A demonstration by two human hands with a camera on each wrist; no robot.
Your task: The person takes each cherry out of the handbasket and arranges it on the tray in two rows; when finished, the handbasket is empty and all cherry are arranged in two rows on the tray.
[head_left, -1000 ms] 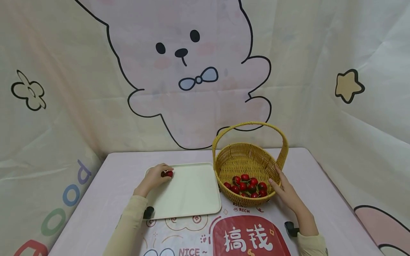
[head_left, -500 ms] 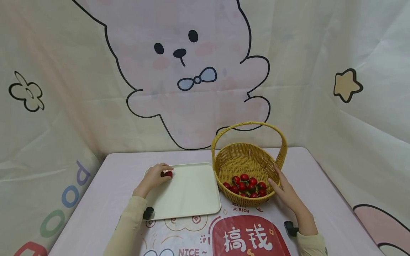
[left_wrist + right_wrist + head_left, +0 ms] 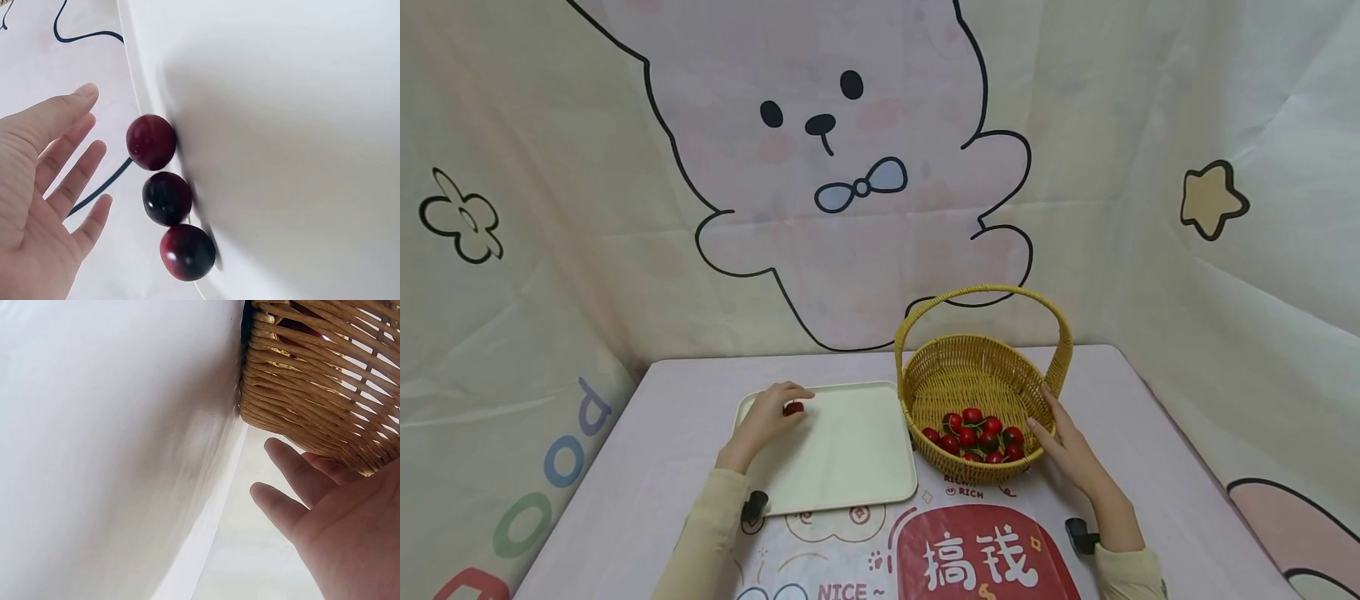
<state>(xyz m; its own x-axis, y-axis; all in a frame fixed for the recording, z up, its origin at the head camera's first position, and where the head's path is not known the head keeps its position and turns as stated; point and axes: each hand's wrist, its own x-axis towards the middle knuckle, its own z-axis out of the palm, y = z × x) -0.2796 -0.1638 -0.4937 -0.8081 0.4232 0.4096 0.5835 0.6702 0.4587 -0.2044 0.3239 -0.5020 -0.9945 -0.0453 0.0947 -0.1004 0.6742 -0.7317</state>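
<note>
Your left hand (image 3: 771,418) has its fingers loosely spread, gripping nothing. Just beyond the fingertips, three cherries (image 3: 167,199) lie in a row along the far edge of the tray (image 3: 850,454), near its far left corner; this hand is the nearer. Past the tray's right edge, your right hand (image 3: 1073,450) grips the right rim of a basket (image 3: 977,371) holding other cherries (image 3: 968,437).

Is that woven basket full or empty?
Neither: the basket is partly filled. Red cherries cluster in its near part, while bare weave shows behind them.

The tablecloth (image 3: 1180,467) reads "搞钱" (image 3: 981,560), "NICE ~" (image 3: 844,592), "RICH" (image 3: 972,492); the wall (image 3: 512,333), "ood" (image 3: 548,458).
</note>
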